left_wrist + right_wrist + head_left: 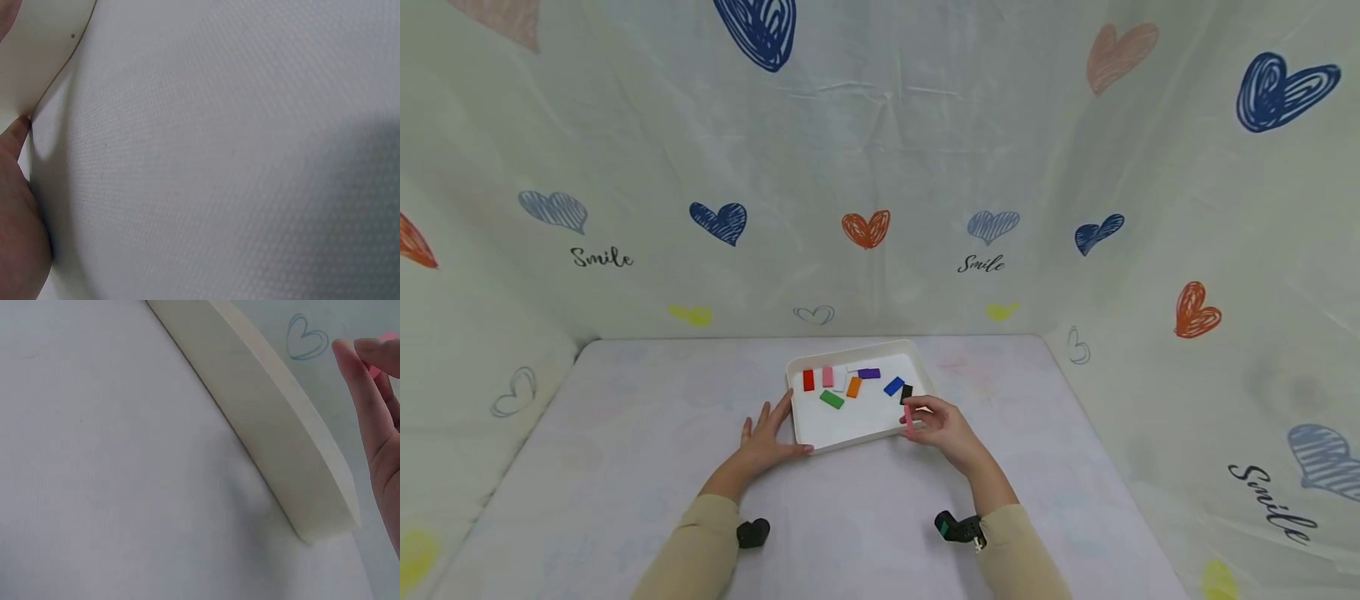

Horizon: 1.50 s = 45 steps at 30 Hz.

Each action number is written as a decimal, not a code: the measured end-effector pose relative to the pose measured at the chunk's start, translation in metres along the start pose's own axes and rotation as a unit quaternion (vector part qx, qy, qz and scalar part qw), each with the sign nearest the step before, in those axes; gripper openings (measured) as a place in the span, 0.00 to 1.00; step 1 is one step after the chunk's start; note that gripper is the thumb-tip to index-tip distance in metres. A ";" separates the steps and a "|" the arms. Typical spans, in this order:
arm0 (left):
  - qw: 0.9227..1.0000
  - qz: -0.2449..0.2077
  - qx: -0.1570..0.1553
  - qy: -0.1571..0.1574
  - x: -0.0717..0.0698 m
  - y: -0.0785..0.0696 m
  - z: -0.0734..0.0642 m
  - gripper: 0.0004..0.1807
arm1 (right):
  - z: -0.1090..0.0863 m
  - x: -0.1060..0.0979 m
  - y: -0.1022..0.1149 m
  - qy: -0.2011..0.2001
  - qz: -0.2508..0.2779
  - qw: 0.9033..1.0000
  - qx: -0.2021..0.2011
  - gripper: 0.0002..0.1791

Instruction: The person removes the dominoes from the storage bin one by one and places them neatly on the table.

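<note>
A shallow white tray (pixel 853 423) lies slightly askew on the table, with small flat coloured pieces scattered inside. At its left front corner is my left hand (pixel 763 450), fingers spread and extended, one fingertip touching the left wall and the thumb at the front wall. My right hand (pixel 951 435) pinches a pink piece (pixel 908 418) between thumb and fingers, held on end over the tray's right front corner. Just behind that piece lies a black piece (pixel 906 393), partly covered by the fingers. In the right wrist view, only a bit of the pink piece (pixel 376 370) shows between the fingers.
Inside the tray lie red (pixel 808 380), pink (pixel 827 376), green (pixel 832 399), orange (pixel 853 387), purple (pixel 869 373) and blue pieces (pixel 893 386), plus pale ones. A pale table (pixel 850 533) surrounds it. Behind hangs a curtain (pixel 910 167) printed with hearts.
</note>
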State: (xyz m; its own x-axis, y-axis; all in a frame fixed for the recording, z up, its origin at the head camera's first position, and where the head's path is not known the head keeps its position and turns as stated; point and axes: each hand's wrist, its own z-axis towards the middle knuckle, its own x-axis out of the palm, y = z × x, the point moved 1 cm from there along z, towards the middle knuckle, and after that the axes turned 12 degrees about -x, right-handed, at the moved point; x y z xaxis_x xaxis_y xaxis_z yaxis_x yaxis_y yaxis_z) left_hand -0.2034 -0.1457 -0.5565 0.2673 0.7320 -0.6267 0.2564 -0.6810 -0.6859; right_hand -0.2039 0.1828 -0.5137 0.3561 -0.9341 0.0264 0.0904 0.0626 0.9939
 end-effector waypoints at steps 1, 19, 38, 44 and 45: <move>1.000 0.000 -0.001 0.001 0.000 0.000 0.000 0.65 | -0.003 -0.003 -0.001 -0.003 0.000 1.000 0.003 0.32; 1.000 0.005 -0.001 0.002 0.002 0.001 0.001 0.65 | -0.037 -0.039 -0.031 -0.023 -0.119 0.992 0.046 0.27; 1.000 0.006 -0.008 0.004 0.001 0.002 0.002 0.65 | -0.034 -0.041 -0.054 -0.035 -0.235 0.971 0.023 0.26; 1.000 0.008 -0.012 0.004 0.001 0.001 0.002 0.65 | -0.033 -0.037 -0.054 -0.037 -0.267 0.963 0.031 0.26; 1.000 0.007 -0.011 0.004 0.001 0.001 0.002 0.65 | -0.033 -0.037 -0.055 -0.036 -0.271 0.961 0.032 0.26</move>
State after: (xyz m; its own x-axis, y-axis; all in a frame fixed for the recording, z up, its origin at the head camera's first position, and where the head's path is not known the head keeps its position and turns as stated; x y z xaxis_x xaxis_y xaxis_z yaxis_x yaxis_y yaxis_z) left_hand -0.2046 -0.1456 -0.5583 0.2783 0.7219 -0.6335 0.2732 -0.6919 -0.6683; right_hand -0.1913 0.2254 -0.5730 0.2070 -0.8451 -0.4930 0.1857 -0.4608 0.8679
